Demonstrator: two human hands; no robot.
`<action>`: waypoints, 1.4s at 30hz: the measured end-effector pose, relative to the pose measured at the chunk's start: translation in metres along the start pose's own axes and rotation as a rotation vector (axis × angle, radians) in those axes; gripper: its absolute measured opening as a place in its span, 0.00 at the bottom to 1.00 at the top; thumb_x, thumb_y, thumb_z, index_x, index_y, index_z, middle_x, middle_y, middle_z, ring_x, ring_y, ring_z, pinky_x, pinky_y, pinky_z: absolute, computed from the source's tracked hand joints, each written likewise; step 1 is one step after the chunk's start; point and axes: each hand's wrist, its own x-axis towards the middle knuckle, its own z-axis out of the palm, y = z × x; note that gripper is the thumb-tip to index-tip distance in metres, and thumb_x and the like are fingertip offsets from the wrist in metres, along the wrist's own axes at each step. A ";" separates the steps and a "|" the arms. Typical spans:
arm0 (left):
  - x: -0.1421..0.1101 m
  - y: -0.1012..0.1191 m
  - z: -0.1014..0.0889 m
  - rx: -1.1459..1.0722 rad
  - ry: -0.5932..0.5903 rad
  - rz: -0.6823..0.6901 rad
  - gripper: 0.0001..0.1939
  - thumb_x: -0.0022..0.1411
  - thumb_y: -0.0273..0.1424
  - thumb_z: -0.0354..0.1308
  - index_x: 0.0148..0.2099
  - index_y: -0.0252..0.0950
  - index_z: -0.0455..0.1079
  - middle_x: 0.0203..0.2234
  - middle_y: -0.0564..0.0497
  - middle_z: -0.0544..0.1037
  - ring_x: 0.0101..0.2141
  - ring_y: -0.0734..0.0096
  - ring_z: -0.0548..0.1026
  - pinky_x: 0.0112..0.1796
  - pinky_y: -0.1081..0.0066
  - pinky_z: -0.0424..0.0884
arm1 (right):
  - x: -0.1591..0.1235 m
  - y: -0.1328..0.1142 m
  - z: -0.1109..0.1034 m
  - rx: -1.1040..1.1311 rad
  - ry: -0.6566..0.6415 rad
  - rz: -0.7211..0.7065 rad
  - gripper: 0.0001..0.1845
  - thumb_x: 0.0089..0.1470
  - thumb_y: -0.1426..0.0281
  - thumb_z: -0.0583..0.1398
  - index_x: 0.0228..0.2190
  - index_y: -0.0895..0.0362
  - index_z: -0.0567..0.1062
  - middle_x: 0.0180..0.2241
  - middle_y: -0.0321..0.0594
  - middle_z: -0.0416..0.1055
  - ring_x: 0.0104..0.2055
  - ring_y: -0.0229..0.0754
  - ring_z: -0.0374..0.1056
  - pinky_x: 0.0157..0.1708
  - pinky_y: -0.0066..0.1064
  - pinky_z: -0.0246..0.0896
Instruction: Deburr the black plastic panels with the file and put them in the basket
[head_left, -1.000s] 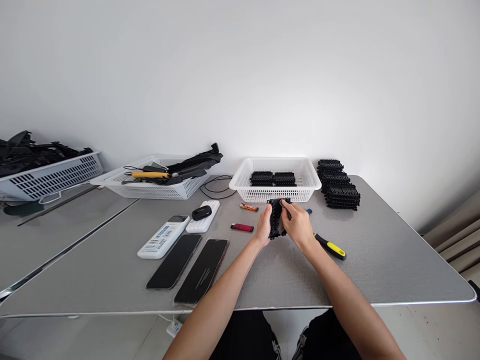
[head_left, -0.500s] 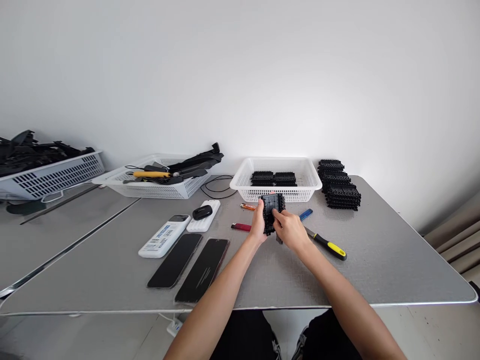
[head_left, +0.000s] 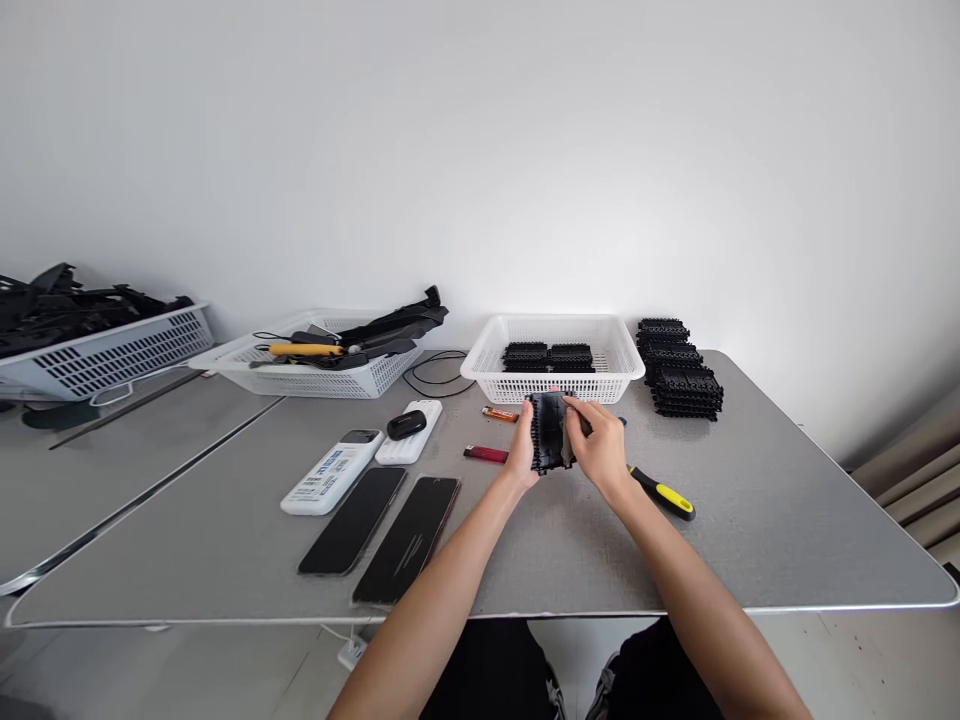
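My left hand (head_left: 522,448) grips a black toothed plastic plate (head_left: 551,425) by its left side, holding it tilted up over the table. The plate's inner face, with its moulded ribs, is turned toward me. My right hand (head_left: 600,440) is closed at the plate's right edge, fingertips against its upper right corner. Under those fingers a narrow dark grey flat piece (head_left: 568,442) shows; its kind is not clear. Beyond the hands, a white basket (head_left: 555,388) holds several similar black plates (head_left: 570,355).
Right of the basket stand stacked black plates (head_left: 682,385). A yellow-black handled tool (head_left: 667,495) lies near my right wrist; a red lighter (head_left: 486,454) and an orange lighter (head_left: 499,414) lie left. Phones (head_left: 409,540), power banks (head_left: 330,478) and a tool basket (head_left: 375,378) are further left.
My right hand has moved from the middle of the plate to its upper right edge, bringing the dark grey piece over the plate's right side. My left hand keeps its grip.
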 end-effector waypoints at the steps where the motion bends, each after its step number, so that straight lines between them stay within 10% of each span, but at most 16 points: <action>1: -0.001 -0.002 0.000 0.003 -0.019 -0.007 0.33 0.61 0.54 0.52 0.61 0.42 0.66 0.56 0.46 0.74 0.59 0.56 0.67 0.60 0.58 0.61 | 0.000 0.000 0.002 0.020 -0.003 -0.003 0.19 0.62 0.69 0.51 0.48 0.59 0.77 0.34 0.43 0.75 0.34 0.40 0.71 0.37 0.30 0.65; 42: 0.004 0.018 -0.009 -0.078 0.138 -0.063 0.31 0.62 0.52 0.52 0.62 0.42 0.66 0.41 0.48 0.80 0.34 0.65 0.78 0.38 0.66 0.73 | -0.001 -0.011 0.002 -0.363 -0.782 -0.331 0.11 0.57 0.76 0.55 0.33 0.57 0.78 0.31 0.39 0.72 0.28 0.36 0.63 0.28 0.30 0.44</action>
